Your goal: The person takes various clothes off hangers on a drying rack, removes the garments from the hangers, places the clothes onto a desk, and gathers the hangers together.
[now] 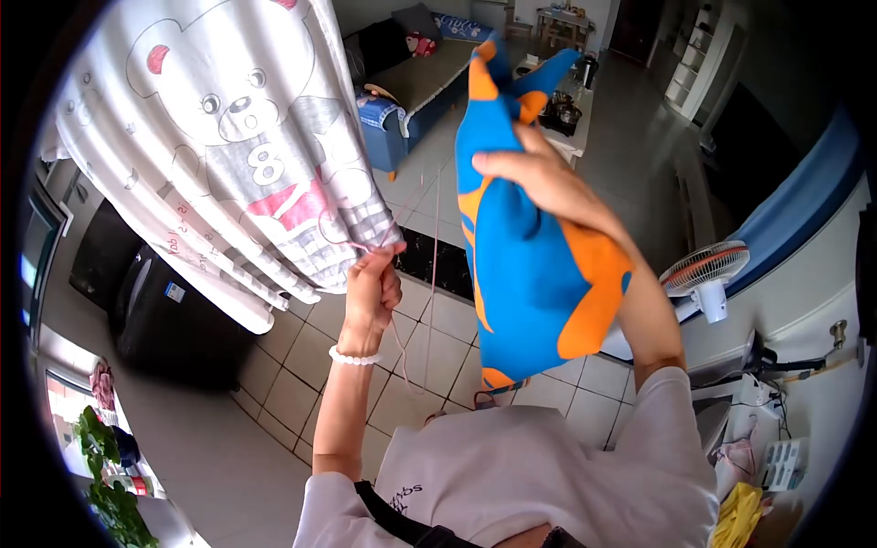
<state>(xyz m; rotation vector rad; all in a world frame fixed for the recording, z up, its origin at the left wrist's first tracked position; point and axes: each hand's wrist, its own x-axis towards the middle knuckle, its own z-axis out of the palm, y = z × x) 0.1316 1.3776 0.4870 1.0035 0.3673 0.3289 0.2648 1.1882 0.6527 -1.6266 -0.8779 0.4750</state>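
My left hand (373,285), with a white beaded bracelet at the wrist, is closed on a thin pink cord (404,352) beside the lower edge of a white bear-print curtain (233,137). Loops of the cord hang below and to the right of the fist. On the right, a blue and orange cloth (530,265) hangs from my right hand (539,178), its thumb lying over the fabric and the other fingers partly hidden behind it. The cloth's upper end sticks up in two points.
Beyond the hands are a blue sofa (416,82) and a low table (575,128) with a glass pot. A white fan (708,283) stands at right. At left is a dark appliance (174,320); plants (110,475) are at lower left.
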